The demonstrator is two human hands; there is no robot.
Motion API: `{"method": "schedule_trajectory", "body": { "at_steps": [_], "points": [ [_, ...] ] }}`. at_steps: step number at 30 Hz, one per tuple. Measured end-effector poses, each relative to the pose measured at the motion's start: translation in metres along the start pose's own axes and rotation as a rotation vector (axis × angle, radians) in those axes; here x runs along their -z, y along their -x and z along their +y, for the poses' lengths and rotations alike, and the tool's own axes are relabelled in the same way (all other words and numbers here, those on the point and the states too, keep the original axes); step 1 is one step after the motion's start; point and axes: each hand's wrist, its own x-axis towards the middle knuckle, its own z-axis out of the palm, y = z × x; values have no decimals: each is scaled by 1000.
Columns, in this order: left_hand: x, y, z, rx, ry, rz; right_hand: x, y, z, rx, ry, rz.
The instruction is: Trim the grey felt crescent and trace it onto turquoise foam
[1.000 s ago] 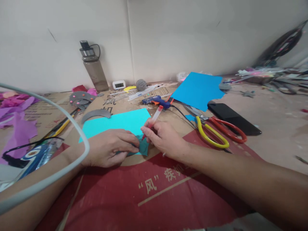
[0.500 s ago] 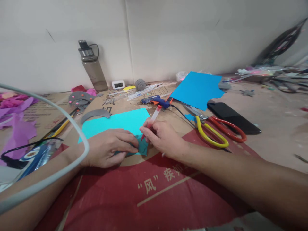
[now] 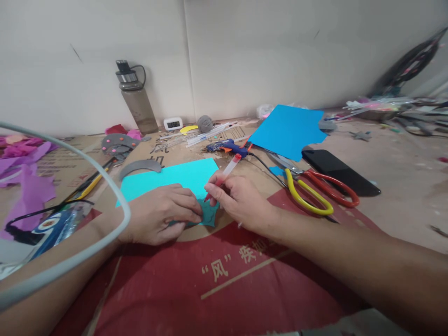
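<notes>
A turquoise sheet of paper (image 3: 171, 175) lies on the cardboard in front of me. My left hand (image 3: 170, 212) rests on its lower part, fingers together and thumb apart, pressing it down. In my right hand (image 3: 241, 198) is a red pen (image 3: 232, 164) with a clear barrel, pinched near its tip. That tip points down at the sheet, just beside my left fingertips; whether it touches I cannot tell. A thin curved line shows near the sheet's lower right corner. Along the sheet's upper left edge sits a grey crescent (image 3: 140, 166).
Scissors (image 3: 308, 186), a phone (image 3: 341, 172), a blue sheet (image 3: 289, 130) and a glue gun (image 3: 229, 147) lie to the right. A bottle (image 3: 138, 102) and small clock (image 3: 173, 123) stand at the wall. A white cable (image 3: 122, 196) crosses at left; purple paper (image 3: 30, 196) lies beyond it.
The pen tip has shifted slightly up and its top a little right with my right hand. My left hand stays on the sheet. The whole view has shifted slightly.
</notes>
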Motion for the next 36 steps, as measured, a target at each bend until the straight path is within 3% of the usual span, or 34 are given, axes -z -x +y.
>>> {"method": "schedule_trajectory", "body": {
  "at_steps": [15,23,36],
  "points": [
    [0,2,2,32,-49,-11,-1,3,-3,-12,65,-111],
    [-1,1,9,69,-85,-32,0,2,-6,-36,72,-105],
    [-8,1,13,92,-141,81,4,0,-8,-119,113,-143]
  ]
}}
